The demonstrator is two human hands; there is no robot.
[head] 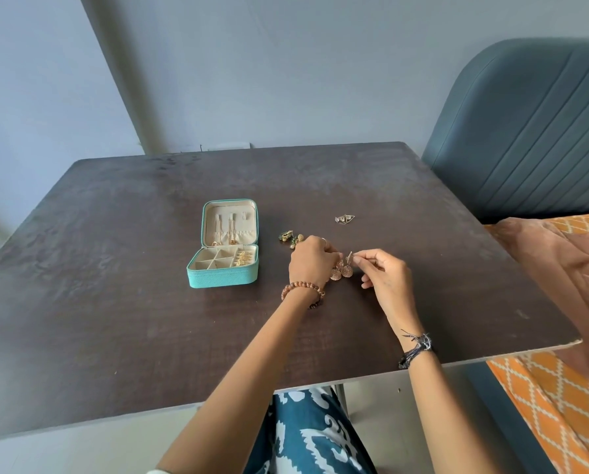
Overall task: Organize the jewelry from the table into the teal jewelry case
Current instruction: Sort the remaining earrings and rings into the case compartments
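At the centre of the frame, the left hand (312,260) and right hand (385,273) each pinch the top of a pair of gold dome-shaped dangling earrings (341,271) just above the dark wooden desk (115,302); the open teal zip jewelry case (225,246) sits left of centre, partly filled; the two domes hang touching, so they may tangle; green-and-gold earrings (289,237) and triangular silver earrings (345,218) remain loose.

The green earrings (290,237) are partly hidden behind the left hand (312,261); the case's (223,277) gold contents are too small to be identified.
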